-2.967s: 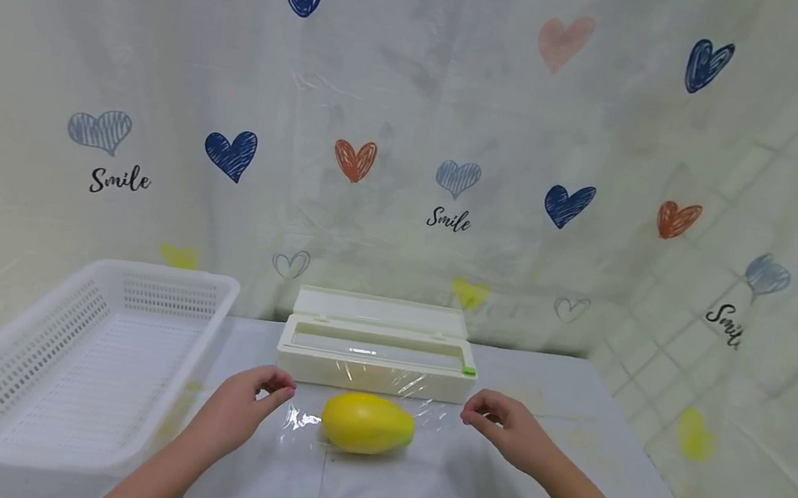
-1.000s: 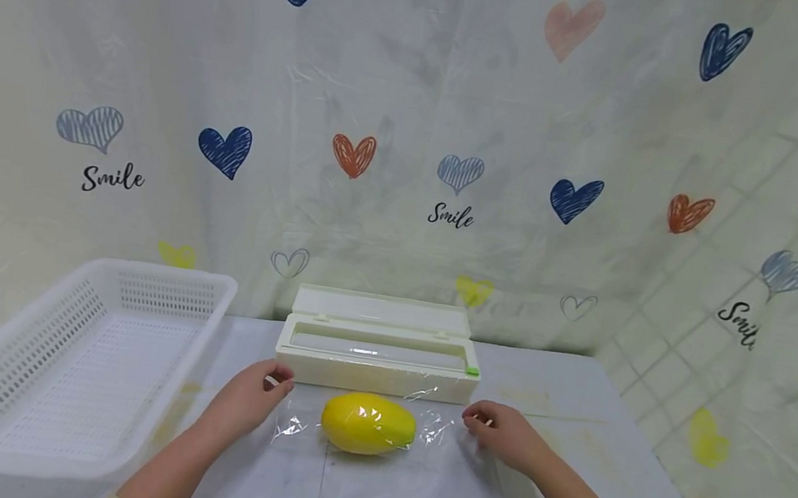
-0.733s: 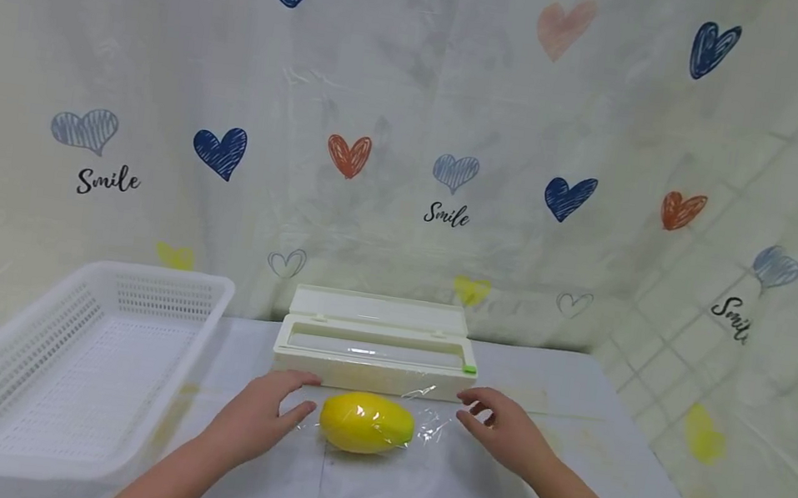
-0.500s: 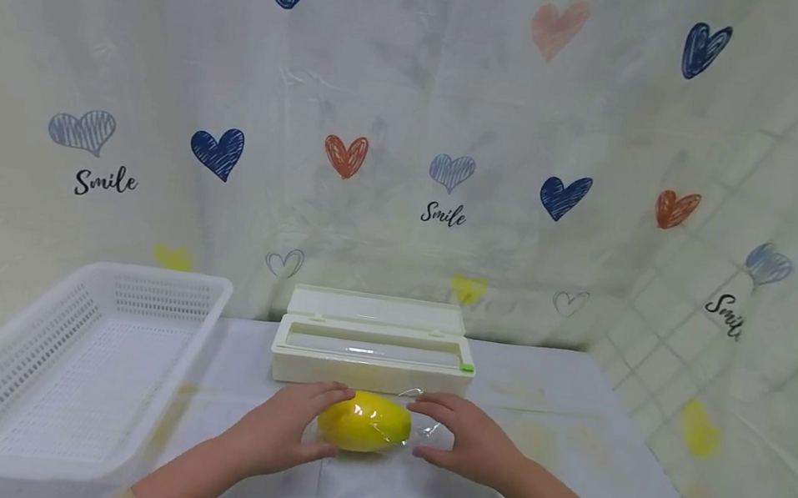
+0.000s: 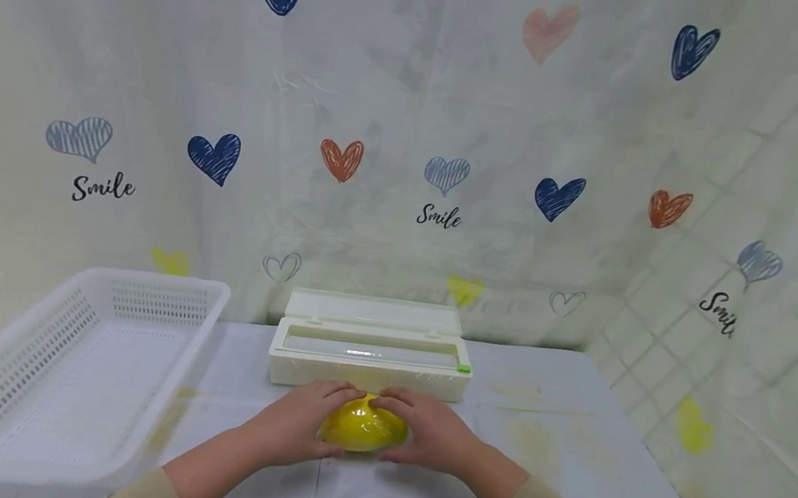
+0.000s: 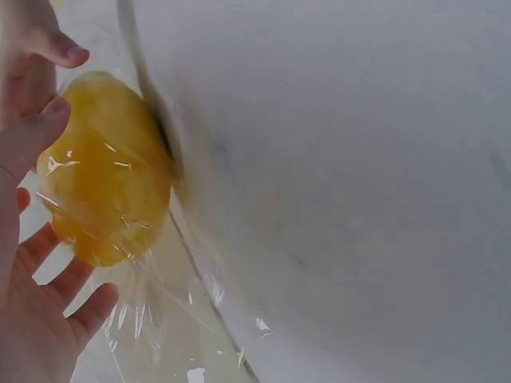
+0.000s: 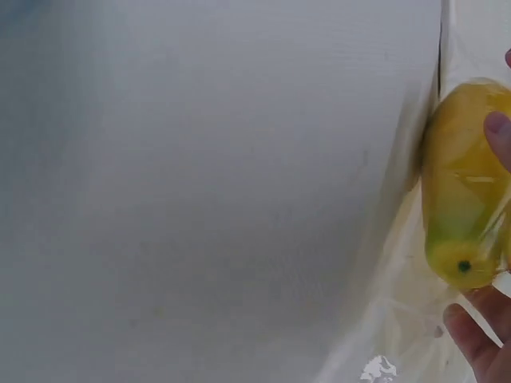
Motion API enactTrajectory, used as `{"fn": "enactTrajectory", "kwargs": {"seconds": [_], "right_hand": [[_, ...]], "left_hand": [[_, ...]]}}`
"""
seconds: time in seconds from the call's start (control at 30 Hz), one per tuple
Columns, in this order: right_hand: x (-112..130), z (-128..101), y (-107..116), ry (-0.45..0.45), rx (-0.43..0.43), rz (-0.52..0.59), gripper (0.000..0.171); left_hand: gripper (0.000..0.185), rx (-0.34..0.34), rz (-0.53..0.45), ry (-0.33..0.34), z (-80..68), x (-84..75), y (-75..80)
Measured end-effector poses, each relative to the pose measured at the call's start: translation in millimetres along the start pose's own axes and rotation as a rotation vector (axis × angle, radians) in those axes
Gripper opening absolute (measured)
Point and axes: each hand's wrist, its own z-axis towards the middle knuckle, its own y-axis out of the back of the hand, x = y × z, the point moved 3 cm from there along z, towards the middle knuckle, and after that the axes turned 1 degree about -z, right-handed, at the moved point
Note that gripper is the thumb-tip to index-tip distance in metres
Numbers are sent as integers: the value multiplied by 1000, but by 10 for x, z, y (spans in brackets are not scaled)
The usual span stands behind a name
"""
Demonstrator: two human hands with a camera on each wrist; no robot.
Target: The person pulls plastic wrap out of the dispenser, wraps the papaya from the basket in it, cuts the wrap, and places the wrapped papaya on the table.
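Yellow mango lies sideways on the table, draped in cling film.

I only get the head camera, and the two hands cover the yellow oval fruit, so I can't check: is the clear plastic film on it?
Observer: Yes. The left wrist view shows the clear plastic film stretched, wrinkled and shiny, over the yellow oval fruit.
Operator: Is any film sticking out?
Observer: Yes. In that view a loose, crinkled flap trails off the fruit onto the white table, next to the left hand.
Operator: Is the fruit yellow all over?
Observer: No. The right wrist view shows a green patch and a small dark spot at one end, close to the fingers of the right hand.
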Motion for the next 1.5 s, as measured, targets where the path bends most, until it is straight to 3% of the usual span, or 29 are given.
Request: {"fn": "enactTrajectory", "kwargs": {"seconds": [0.17,0.3,0.63,0.97,1.13,1.27,1.5], "right_hand": [[-24,21,-81,-20,-15,22,70],[-58,43,-126,-40,-18,45,69],[-117,105,-93,-113,35,117,66],[-178,168,12,-161,64,304,65],[-203,217,101,-162,115,413,59],[-210,243,190,-187,175,491,56],[-243,295,320,-298,282,606,52]], "left_hand": [[82,-1,-19,11,5,44,-24],[73,-4,-30,32,6,76,-31],[67,22,-41,64,80,193,-30],[78,29,-133,132,22,242,152],[79,-19,-111,58,-6,160,267],[78,-33,-15,-48,28,88,255],[76,-41,69,-142,80,37,239]]}}
